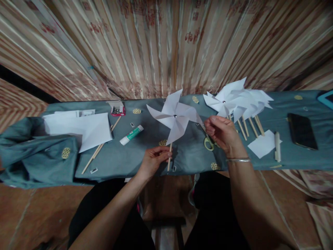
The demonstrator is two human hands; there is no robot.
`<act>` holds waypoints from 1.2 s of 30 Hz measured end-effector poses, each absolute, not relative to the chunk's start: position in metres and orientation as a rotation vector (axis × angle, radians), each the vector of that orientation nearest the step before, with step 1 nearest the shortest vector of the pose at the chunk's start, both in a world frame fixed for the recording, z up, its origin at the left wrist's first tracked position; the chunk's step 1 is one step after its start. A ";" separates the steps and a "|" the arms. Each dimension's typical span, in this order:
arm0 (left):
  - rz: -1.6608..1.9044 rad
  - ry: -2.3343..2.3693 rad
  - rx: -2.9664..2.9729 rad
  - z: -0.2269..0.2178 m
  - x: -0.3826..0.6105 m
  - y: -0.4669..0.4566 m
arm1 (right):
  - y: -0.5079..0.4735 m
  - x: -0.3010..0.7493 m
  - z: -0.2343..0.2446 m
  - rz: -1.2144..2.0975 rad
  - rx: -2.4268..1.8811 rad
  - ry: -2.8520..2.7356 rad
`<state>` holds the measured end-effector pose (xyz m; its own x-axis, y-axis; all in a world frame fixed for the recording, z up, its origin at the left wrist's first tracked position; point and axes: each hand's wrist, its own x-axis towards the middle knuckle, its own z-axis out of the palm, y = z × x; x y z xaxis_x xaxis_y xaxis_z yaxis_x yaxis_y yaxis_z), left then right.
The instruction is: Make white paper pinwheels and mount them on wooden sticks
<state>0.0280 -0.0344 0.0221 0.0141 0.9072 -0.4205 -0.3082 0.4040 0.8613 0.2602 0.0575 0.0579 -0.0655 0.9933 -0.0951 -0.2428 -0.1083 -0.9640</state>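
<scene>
A white paper pinwheel (pixel 177 119) with a shiny silver pin at its centre is held upright over the cloth-covered table. My left hand (pixel 155 160) pinches its wooden stick (pixel 170 157) low down, between thumb and fingers. By the pinwheel's right blade, my right hand (pixel 223 132) is closed, fingers curled in. The blade's tip reaches toward those fingers, but I cannot tell whether they grip it. Scissors (pixel 208 143) with yellow-green handles lie below, partly hidden by my right hand. Several finished pinwheels (pixel 238 100) overlap at the right.
White paper sheets (pixel 96 128) lie left beside loose wooden sticks (pixel 95 156). A small red box of pins (pixel 118 109) and a glue stick (pixel 131 135) are nearby. Rightward are a paper piece (pixel 262 144), a white pen (pixel 278 147) and a dark phone (pixel 302 131). A curtain (pixel 166 45) hangs behind.
</scene>
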 end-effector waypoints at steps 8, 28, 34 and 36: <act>1.053 1.179 0.626 0.024 0.028 -0.034 | 0.063 0.267 0.057 1.301 -1.119 -0.928; 1.059 1.189 0.602 0.023 0.030 -0.032 | 0.066 0.252 0.038 1.324 -1.301 -1.143; 1.087 1.215 0.621 0.020 0.030 -0.032 | 0.059 0.243 0.040 1.398 -1.298 -1.127; 1.098 1.215 0.622 0.019 0.029 -0.031 | 0.057 0.240 0.039 1.436 -1.293 -1.113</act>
<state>0.0295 -0.0313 0.0194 -0.0313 0.9070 -0.4199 -0.3259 0.3879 0.8622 0.2405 0.0573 0.0394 -0.0707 0.9757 -0.2074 -0.0424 -0.2107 -0.9766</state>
